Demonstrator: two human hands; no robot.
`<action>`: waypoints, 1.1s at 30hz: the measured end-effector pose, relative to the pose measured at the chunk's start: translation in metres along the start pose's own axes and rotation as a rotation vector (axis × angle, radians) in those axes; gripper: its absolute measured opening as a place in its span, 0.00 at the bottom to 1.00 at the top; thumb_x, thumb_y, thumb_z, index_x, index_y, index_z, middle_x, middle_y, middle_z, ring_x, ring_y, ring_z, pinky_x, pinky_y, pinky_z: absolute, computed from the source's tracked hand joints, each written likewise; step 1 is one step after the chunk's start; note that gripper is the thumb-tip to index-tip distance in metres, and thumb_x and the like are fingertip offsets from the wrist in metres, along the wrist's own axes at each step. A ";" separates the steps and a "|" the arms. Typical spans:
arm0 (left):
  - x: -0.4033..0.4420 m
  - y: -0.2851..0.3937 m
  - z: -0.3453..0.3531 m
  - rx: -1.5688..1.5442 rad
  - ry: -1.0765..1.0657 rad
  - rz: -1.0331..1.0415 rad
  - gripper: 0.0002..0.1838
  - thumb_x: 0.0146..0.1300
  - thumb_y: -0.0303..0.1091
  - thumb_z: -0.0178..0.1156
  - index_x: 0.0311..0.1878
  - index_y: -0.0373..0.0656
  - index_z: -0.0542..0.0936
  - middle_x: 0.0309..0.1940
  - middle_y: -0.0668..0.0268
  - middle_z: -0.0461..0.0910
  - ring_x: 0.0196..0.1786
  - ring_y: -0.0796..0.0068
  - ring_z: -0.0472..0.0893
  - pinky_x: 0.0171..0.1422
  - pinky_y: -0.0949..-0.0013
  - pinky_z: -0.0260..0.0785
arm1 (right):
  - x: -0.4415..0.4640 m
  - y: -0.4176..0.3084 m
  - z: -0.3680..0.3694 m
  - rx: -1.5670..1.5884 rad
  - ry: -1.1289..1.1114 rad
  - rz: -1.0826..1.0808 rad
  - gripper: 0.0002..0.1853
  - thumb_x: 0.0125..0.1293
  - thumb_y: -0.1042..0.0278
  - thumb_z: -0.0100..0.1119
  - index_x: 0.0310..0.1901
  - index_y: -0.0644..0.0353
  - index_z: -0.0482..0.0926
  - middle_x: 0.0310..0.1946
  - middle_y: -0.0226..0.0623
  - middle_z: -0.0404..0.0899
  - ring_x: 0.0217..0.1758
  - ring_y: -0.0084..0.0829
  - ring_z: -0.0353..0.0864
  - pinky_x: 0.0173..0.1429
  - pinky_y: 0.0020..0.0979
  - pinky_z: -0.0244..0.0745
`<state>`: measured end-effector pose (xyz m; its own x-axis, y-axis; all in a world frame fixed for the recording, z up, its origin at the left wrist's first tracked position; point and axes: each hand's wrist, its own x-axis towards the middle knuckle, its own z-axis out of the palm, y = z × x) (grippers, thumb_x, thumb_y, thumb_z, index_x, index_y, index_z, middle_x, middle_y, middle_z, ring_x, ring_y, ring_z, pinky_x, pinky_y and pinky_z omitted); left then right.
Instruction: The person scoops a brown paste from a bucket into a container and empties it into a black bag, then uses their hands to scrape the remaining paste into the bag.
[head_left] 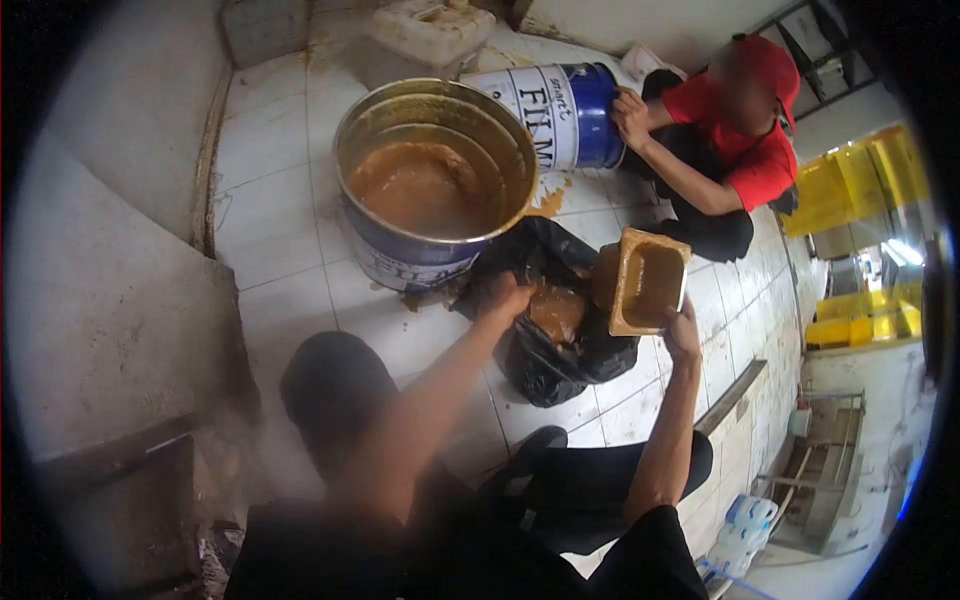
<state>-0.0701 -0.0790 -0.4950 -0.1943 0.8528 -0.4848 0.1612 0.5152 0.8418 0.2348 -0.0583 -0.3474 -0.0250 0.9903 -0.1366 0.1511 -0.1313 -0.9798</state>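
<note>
My left hand (509, 297) is closed on the near left edge of a black plastic bag (555, 375), pulling its mouth open. Inside the bag sits a wet, brown, sludgy mass (557, 312). With my right hand (682, 331) I grip the lower right rim of a rectangular scoop-like tub (656, 285), smeared with brown residue. The tub is tilted on its side over the bag's right part, its opening facing me. Just beyond my left hand stands a large blue and white drum (415, 268), open at the top, with brown sludge (425, 185) inside.
A co-worker in a red shirt (690, 110) crouches at the far right, a hand on a second blue and white drum (590, 115) lying on its side. Behind the open drum stands a dirty white jerrycan (430, 35). Brown splashes mark the white tiles (280, 250). A wall rises at left.
</note>
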 end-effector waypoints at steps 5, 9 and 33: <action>0.041 -0.041 0.030 0.202 -0.053 -0.035 0.42 0.57 0.55 0.63 0.66 0.34 0.65 0.66 0.45 0.66 0.69 0.50 0.66 0.71 0.55 0.59 | 0.017 -0.136 0.078 -0.481 -0.047 -0.072 0.25 0.61 0.84 0.45 0.62 0.66 0.68 0.52 0.38 0.78 0.51 0.28 0.78 0.54 0.28 0.73; 0.003 0.012 -0.008 0.058 -0.201 -0.055 0.43 0.57 0.55 0.63 0.67 0.34 0.63 0.68 0.44 0.62 0.71 0.49 0.62 0.72 0.53 0.56 | 0.050 -0.174 0.132 -0.266 -0.118 -0.246 0.25 0.61 0.82 0.47 0.63 0.66 0.68 0.52 0.39 0.78 0.52 0.28 0.77 0.56 0.27 0.71; 0.008 -0.025 0.002 0.138 -0.040 0.126 0.33 0.48 0.46 0.70 0.51 0.29 0.75 0.49 0.39 0.78 0.55 0.43 0.77 0.59 0.52 0.70 | 0.114 -0.078 0.389 -1.622 -0.814 -0.583 0.37 0.62 0.78 0.48 0.72 0.47 0.52 0.72 0.62 0.47 0.58 0.56 0.76 0.62 0.45 0.73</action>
<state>-0.0740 -0.0853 -0.5206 -0.1258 0.9126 -0.3891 0.3139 0.4087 0.8570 -0.1641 0.0469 -0.3438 -0.7266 0.5681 -0.3864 0.5902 0.8040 0.0721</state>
